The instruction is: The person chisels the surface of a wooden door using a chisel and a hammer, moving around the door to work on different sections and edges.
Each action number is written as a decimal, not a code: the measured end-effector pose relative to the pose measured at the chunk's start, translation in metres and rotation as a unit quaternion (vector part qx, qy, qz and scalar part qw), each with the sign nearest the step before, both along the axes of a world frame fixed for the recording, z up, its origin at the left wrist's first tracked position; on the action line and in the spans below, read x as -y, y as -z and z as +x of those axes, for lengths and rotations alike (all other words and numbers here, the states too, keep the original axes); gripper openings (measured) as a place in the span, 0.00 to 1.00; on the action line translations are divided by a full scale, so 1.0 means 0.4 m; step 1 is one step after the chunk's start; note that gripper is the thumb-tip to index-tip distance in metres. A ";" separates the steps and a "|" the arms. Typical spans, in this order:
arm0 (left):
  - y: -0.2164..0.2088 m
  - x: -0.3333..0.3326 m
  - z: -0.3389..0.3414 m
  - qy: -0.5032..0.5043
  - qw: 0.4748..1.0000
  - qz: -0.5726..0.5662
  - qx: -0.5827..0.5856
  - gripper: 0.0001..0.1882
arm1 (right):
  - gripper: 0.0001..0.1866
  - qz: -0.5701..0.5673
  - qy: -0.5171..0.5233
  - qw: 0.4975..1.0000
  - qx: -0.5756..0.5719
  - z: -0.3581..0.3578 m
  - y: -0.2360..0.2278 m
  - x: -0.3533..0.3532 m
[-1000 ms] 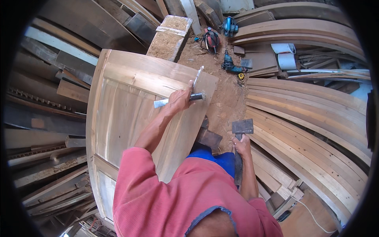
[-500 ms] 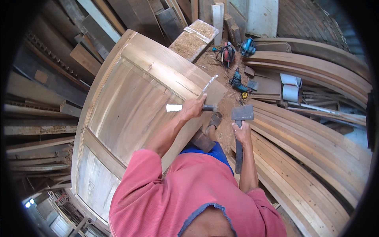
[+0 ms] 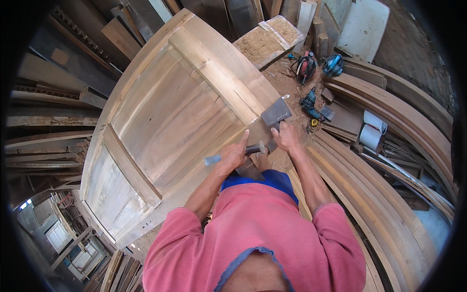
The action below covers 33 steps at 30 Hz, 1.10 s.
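My left hand (image 3: 235, 155) is closed around a chisel (image 3: 212, 159), its pale blade out to the left and its dark handle out to the right. The forefinger points away from the grip. My right hand (image 3: 287, 137) grips a mallet (image 3: 276, 113) with a dark, blocky head, raised over the near right corner of a framed wooden panel (image 3: 160, 126). Part of the mallet's handle is hidden by the hand. A thin white-tipped piece (image 3: 286, 96) shows just past the mallet head; the rest of it is covered.
A sawdust-covered board (image 3: 267, 41) lies beyond the panel. Beside it on the floor are a red corded power tool (image 3: 305, 67), two teal ones (image 3: 311, 104), and a tape measure (image 3: 314, 122). Long curved planks (image 3: 369, 194) are stacked on the right; boards (image 3: 53, 121) lean at left.
My right hand has brought the mallet left and up, from beside the panel to over its corner. My left hand still holds the chisel. The view has shifted a little.
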<state>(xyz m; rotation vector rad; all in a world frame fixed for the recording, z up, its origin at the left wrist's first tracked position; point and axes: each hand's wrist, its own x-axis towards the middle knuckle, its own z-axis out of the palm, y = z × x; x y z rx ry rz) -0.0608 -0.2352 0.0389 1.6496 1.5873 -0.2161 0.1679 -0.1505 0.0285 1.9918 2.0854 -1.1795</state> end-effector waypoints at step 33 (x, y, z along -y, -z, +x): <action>-0.001 -1.069 -0.438 0.120 0.849 0.510 0.061 0.11 | 0.21 -0.131 0.304 0.820 -0.467 -0.325 -0.138 -0.222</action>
